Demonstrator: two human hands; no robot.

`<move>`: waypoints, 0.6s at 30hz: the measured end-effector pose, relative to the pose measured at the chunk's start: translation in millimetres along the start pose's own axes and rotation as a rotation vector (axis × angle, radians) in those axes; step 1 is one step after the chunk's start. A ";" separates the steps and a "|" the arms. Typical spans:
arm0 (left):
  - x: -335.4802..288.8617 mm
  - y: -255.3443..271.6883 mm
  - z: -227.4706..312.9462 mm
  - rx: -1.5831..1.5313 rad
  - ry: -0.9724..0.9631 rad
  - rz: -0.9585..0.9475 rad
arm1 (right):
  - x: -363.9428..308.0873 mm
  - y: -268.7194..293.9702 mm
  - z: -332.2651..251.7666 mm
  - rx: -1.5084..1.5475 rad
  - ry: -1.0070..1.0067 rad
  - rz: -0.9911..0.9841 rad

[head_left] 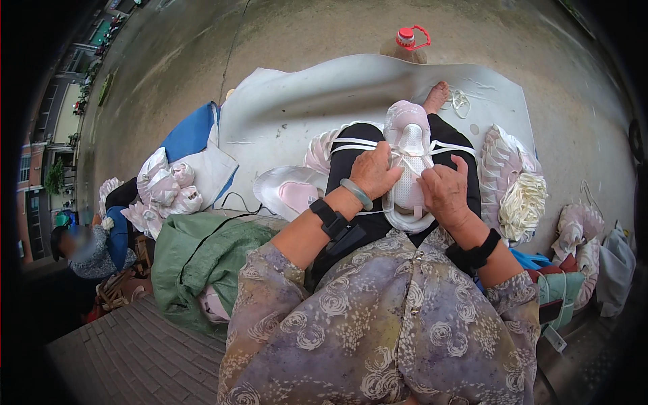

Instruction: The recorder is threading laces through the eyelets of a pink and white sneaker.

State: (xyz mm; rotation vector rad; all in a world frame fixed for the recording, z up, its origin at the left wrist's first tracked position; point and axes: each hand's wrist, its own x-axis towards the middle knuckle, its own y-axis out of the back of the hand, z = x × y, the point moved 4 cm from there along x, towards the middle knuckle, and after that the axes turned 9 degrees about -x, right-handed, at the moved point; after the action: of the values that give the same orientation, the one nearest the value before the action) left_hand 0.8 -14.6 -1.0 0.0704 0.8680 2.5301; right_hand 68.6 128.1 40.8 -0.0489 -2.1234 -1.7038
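A pink and white shoe (pixel 408 121) lies across my lap with its toe pointing away from me. White laces (pixel 451 146) run through its front and trail out over both knees. My left hand (pixel 370 174) is closed at the shoe's left side, thumb and fingers pinching a lace. On the opposite side, my right hand (pixel 447 192) pinches lace close to the shoe's opening, its fingers bent. Parts of the lace inside both grips are hidden by the fingers.
Pink and white shoe pieces (pixel 162 185) are piled left; more stacked pieces (pixel 503 162) and a cream lace bundle (pixel 523 206) lie right. A green sack (pixel 202 253) rests by my left side. Beyond the white sheet (pixel 304 101) stands a red-capped jug (pixel 405 47). Another person (pixel 101 243) sits far left.
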 end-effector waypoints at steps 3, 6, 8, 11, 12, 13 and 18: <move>-12.5 5.1 7.6 0.055 -0.039 0.063 | -70.1 36.0 50.4 -0.013 -0.068 -0.064; -16.8 14.8 10.6 -0.005 -0.109 0.144 | -190.7 50.3 139.4 -0.161 -0.339 -0.167; -13.4 26.8 19.7 -0.037 -0.153 0.201 | -261.6 56.5 178.4 -0.196 -0.527 -0.225; 5.8 42.4 9.1 0.072 -0.224 0.334 | -241.1 44.8 161.8 -0.043 -0.464 -0.280; 13.4 46.5 5.1 0.084 -0.160 0.277 | -219.5 38.6 152.6 -0.030 -0.439 -0.485; 20.6 48.9 0.2 0.096 -0.159 0.270 | -197.0 35.6 143.3 -0.017 -0.445 -0.483; 48.3 26.0 -33.6 0.354 -0.200 -0.018 | -90.0 35.4 91.8 0.074 -0.207 -0.088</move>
State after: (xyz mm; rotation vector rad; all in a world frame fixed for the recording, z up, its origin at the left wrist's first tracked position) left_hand -59.4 -30.5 -17.2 0.4176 1.2136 2.2764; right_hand 133.6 243.8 28.1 -0.1170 -2.3694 -1.7340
